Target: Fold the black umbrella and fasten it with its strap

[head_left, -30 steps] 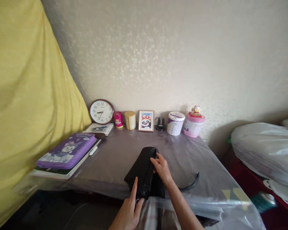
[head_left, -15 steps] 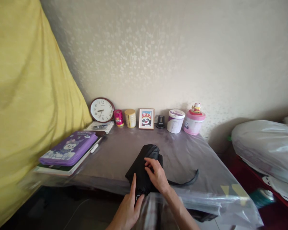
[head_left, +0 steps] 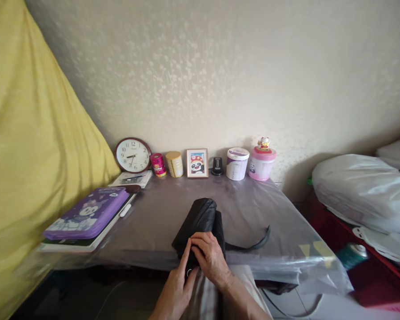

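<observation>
The left hand clasps the umbrella by its half-hidden handle; whether the right hand pinches cloth, I cannot tell

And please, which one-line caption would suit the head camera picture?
Left hand and right hand on a folded black umbrella at the near table edge.

The single view is taken from the person's head, above the near edge of the tabletop. It faces forward and somewhat down, almost straight to the patterned wall, which fills the upper half. The left hand and the right hand are close, at bottom centre. The view is wide, reaching from yellow cloth at left to a white plastic bag at right.
</observation>
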Action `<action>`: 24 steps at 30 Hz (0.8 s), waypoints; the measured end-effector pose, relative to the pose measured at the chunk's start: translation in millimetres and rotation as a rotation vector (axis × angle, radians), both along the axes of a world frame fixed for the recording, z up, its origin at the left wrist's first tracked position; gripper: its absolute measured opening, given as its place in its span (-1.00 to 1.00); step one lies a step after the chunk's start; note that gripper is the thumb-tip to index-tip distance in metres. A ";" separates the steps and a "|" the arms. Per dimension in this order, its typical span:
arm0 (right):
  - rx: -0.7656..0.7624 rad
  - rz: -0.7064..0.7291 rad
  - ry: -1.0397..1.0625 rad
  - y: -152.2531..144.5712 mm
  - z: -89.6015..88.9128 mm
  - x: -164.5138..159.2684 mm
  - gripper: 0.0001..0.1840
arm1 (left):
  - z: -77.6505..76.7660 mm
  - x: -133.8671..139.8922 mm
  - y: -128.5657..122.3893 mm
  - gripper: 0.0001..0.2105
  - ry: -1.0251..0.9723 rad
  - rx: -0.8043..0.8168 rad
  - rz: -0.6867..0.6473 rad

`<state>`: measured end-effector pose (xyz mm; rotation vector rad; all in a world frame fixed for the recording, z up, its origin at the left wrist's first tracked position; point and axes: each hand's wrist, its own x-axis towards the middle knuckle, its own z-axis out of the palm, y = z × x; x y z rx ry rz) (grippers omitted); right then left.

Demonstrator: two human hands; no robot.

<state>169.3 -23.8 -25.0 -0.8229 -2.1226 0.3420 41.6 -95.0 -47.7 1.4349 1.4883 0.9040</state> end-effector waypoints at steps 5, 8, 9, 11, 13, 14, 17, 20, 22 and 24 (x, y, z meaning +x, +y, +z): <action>-0.043 0.098 0.081 -11.4 0.2 7.0 -0.70 | -1.9 2.1 -2.3 -0.32 -0.024 -0.054 0.025; -0.054 0.108 0.110 -18.5 -1.3 13.7 -0.69 | -3.6 2.1 -3.5 -0.33 -0.059 -0.052 0.031; -0.058 0.090 0.117 -17.9 -2.8 17.5 -0.69 | -3.8 1.7 -3.7 -0.33 -0.075 -0.056 0.034; -0.075 -0.013 0.139 -9.5 -7.2 28.5 -0.70 | -3.0 0.5 -3.9 -0.35 -0.104 -0.077 0.042; -0.112 -0.203 0.175 6.9 -13.0 42.9 -0.72 | -0.6 -0.6 -4.1 -0.37 -0.122 -0.102 0.041; -0.157 -0.312 0.179 16.5 -15.8 50.3 -0.72 | 1.1 -0.9 -4.2 -0.37 -0.131 -0.113 0.038; -0.376 -0.423 0.195 41.4 -20.6 67.6 -0.71 | 7.0 -1.2 -4.7 -0.37 -0.162 -0.143 0.030; -0.673 -0.292 0.301 52.7 -17.6 74.1 -0.67 | 11.0 -0.9 -5.1 -0.37 -0.178 -0.159 0.024; -0.670 -0.278 0.326 54.7 -12.3 74.6 -0.67 | 10.9 -0.9 -5.3 -0.37 -0.182 -0.158 0.018; -0.487 -0.360 0.268 54.9 -6.4 72.8 -0.72 | 8.7 -1.0 -5.2 -0.37 -0.186 -0.154 0.023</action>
